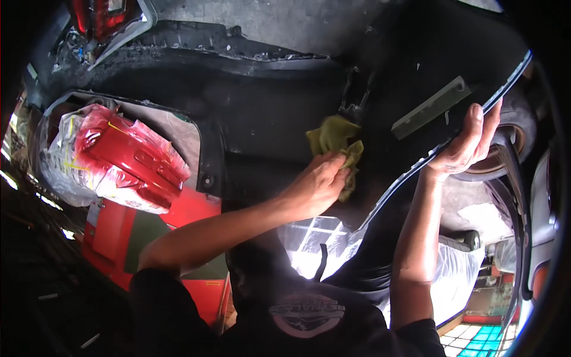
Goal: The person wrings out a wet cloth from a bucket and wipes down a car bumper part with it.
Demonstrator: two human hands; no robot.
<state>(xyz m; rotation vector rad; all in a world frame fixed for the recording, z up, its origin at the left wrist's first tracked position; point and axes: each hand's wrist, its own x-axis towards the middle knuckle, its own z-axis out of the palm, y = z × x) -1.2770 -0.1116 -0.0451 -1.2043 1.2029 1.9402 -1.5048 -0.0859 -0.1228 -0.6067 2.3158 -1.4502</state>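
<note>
A large black car bumper [279,125] spans the view, with its dark, dusty surface towards me. Bunched in my left hand [318,184] is a yellow-green cloth [336,134], which lies against the lower middle of the bumper. My right hand [467,143] grips the bumper's pale-edged rim on the right, thumb on the near side and the other fingers partly hidden behind it. Between the two hands, a grey-green strip [431,108] sits slantwise on the black surface.
A red car part [134,157] wrapped in masking plastic is at left, above a red cabinet [205,303]. A red tail light [101,18] shows at upper left. On the right are a tyre [523,116] and clear plastic sheeting [458,273].
</note>
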